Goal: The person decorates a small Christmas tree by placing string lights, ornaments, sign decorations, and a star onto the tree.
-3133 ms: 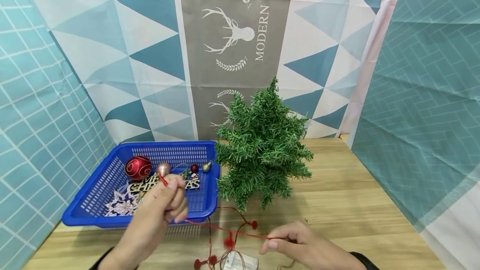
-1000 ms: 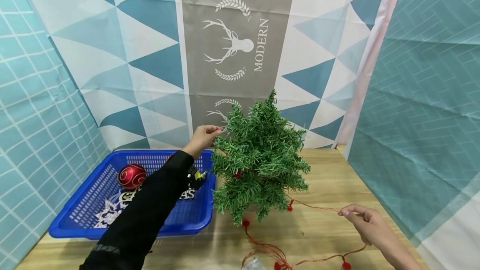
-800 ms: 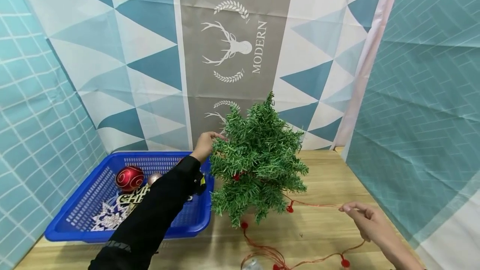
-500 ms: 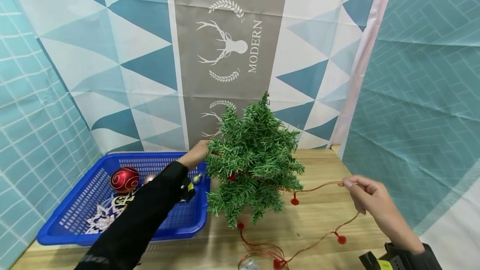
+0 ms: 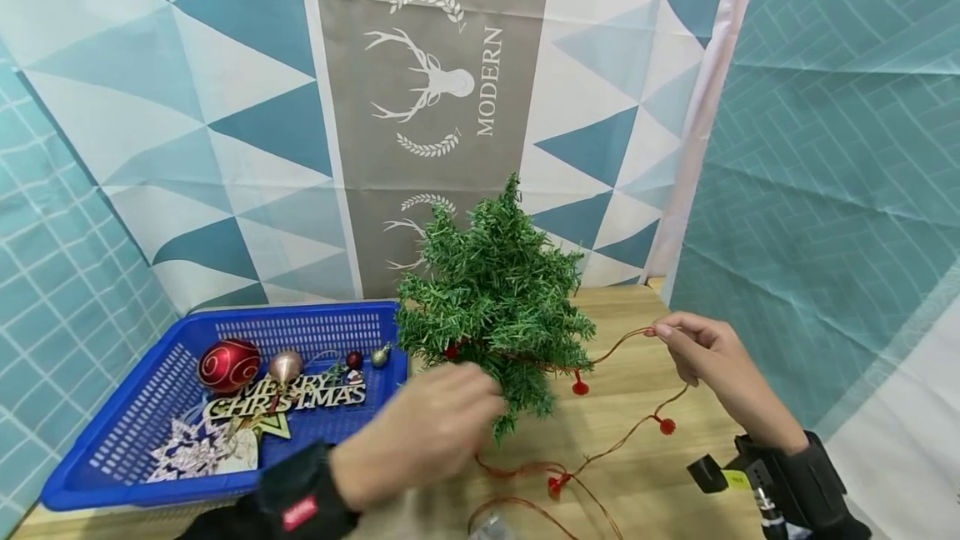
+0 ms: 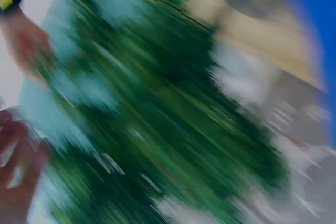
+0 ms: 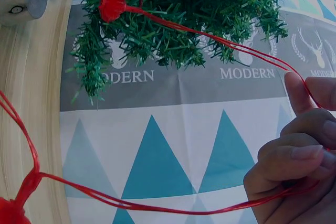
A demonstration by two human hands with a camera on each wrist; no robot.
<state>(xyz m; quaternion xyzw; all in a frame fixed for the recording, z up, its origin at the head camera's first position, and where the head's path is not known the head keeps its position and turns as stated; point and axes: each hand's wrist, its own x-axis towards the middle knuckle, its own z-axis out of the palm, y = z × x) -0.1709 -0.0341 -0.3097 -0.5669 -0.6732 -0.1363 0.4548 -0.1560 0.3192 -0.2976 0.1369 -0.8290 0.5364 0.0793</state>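
Note:
A small artificial Christmas tree (image 5: 495, 290) stands on the table, its branches bearing part of a red string light (image 5: 580, 387). At the tree's right, my right hand (image 5: 712, 357) pinches the red wire between thumb and forefinger. In the right wrist view the wire (image 7: 226, 43) runs from the branches to my fingertips, and a lower stretch passes under the curled fingers. My left hand (image 5: 427, 432) is blurred in front of the tree's lower left, with nothing visible in it. Its fingers (image 6: 21, 156) look loosely bent in the left wrist view. A clear battery box (image 5: 491, 527) lies at the front edge, partly cut off.
A blue basket (image 5: 75, 473) on the left holds a red bauble (image 5: 229, 365), a pink bauble (image 5: 286, 368), a gold Merry Christmas sign (image 5: 292, 397), a snowflake (image 5: 187, 448) and a star (image 5: 276, 423). Loose red wire (image 5: 525, 467) lies on the wooden table (image 5: 675, 482).
My left hand came away from behind the tree's left side and moved down to its front. My right hand keeps the wire, slightly higher. Wire now crosses the tree's front.

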